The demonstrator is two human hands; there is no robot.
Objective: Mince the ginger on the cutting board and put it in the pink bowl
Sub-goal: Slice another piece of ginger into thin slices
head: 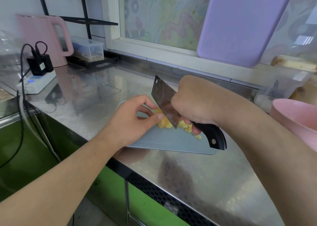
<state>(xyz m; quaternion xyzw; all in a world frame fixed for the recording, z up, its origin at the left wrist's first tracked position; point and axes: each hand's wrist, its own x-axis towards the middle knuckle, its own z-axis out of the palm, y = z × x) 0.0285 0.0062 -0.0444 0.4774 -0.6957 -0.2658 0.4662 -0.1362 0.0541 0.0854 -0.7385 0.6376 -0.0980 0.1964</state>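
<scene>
On cutting board (171,143), pale yellow ginger (163,123), partly chopped.

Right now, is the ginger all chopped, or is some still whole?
Partly chopped. The left hand holds an uncut ginger chunk against the cleaver; small bits lie right of the blade on the board.

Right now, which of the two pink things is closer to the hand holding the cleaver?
The pink bowl, right beside the right hand; the pink kettle stands far left.
</scene>
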